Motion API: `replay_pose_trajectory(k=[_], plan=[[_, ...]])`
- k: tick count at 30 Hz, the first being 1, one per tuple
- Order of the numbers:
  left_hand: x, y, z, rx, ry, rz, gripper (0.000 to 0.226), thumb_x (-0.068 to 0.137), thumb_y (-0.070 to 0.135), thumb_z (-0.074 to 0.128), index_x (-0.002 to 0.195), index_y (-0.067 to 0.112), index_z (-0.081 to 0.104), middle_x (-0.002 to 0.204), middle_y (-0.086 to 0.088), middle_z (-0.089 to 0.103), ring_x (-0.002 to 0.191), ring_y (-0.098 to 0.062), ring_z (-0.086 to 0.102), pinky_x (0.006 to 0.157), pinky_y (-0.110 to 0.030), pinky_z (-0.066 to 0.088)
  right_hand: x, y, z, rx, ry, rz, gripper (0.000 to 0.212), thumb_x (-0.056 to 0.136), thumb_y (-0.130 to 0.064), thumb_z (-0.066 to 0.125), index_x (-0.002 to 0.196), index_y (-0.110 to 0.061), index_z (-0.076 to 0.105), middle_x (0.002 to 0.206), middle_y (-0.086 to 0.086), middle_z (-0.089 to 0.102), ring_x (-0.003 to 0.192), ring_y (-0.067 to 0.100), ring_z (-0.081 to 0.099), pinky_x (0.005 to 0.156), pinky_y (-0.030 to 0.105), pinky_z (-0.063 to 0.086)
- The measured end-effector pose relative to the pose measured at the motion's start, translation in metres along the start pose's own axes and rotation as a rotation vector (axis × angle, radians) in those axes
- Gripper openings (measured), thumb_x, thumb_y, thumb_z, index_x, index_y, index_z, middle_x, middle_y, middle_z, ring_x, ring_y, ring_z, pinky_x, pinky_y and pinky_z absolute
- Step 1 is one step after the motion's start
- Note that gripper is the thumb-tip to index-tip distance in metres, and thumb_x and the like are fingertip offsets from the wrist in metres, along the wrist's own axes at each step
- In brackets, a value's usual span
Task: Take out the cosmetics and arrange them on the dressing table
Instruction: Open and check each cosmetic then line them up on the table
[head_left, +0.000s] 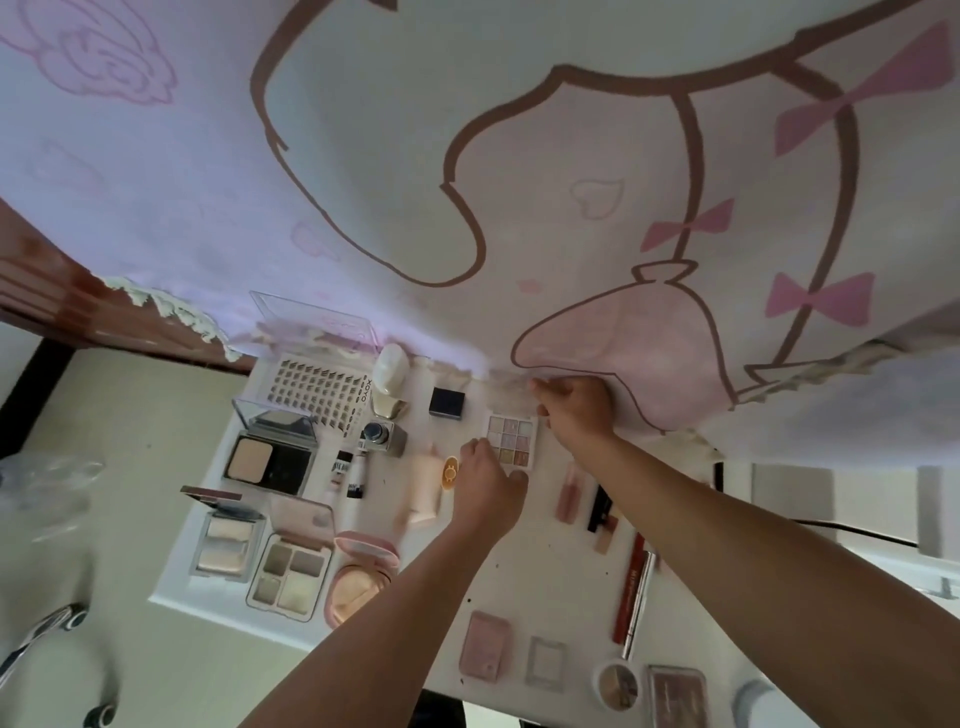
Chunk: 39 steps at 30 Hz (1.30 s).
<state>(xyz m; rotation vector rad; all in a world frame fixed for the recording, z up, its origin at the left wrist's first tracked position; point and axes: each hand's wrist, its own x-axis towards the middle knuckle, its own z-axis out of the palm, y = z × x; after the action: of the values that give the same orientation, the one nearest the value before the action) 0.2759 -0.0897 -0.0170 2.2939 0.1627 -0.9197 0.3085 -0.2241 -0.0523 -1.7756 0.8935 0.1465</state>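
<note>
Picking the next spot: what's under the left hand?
The left hand covers the near corner of the eyeshadow palette on the white table; whether it holds anything is hidden.

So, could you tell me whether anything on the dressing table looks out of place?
Mostly neat. The printed cloth sags onto the back edge of the table above the eyeshadow palette, and the red sticks lie slanted beside straighter rows.

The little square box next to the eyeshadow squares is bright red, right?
Not quite. The little square box is black, not red. It does sit next to the eyeshadow squares, as the head view shows.
</note>
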Motion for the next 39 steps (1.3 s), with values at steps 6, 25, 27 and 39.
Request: replay_pose_trajectory(k=[6,25,27,39], plan=[[-0.01,-0.005,-0.013,0.033,-0.019,0.067,0.05,0.087,0.018,0.054,0.134,0.005,0.043,0.13,-0.009,0.044,0.102,-0.031,0.06,0.091,-0.043,0.05,-0.001,0.002,-0.006,-0.046,0.01,0.051,0.043,0.085,-0.039,0.072,0.077,0.003,0.067,0.069,0.014,0.066,0.058,0.021,0.056,0.06,0.035,0.047],[-0.073,-0.085,-0.08,0.161,-0.003,0.327,0.018,0.088,0.021,0.057,0.103,0.025,0.066,0.084,0.015,0.06,0.084,-0.012,0.061,0.085,-0.033,0.05,-0.198,0.059,-0.002,-0.708,-0.238,-0.124,0.043,0.09,-0.044,0.062,0.129,-0.026,0.058,0.121,-0.009,0.061,0.102,0.009,0.059,0.09,0.026,0.046],[-0.076,-0.096,-0.084,0.19,0.001,0.336,0.019,0.086,0.022,0.058,0.102,0.028,0.066,0.081,0.017,0.06,0.087,-0.013,0.062,0.092,-0.043,0.048,-0.213,0.067,0.012,-0.815,-0.205,-0.112,0.046,0.093,-0.046,0.056,0.134,-0.025,0.051,0.127,-0.005,0.056,0.111,0.016,0.057,0.094,0.03,0.044],[-0.089,-0.128,-0.108,0.097,-0.034,0.374,0.015,0.088,0.012,0.062,0.1,0.011,0.069,0.082,0.003,0.065,0.074,-0.017,0.063,0.073,-0.035,0.056,-0.235,0.094,0.063,-0.902,-0.072,0.005,0.04,0.084,-0.046,0.06,0.095,-0.019,0.033,0.101,0.003,0.065,0.095,0.027,0.064,0.076,0.033,0.045]])
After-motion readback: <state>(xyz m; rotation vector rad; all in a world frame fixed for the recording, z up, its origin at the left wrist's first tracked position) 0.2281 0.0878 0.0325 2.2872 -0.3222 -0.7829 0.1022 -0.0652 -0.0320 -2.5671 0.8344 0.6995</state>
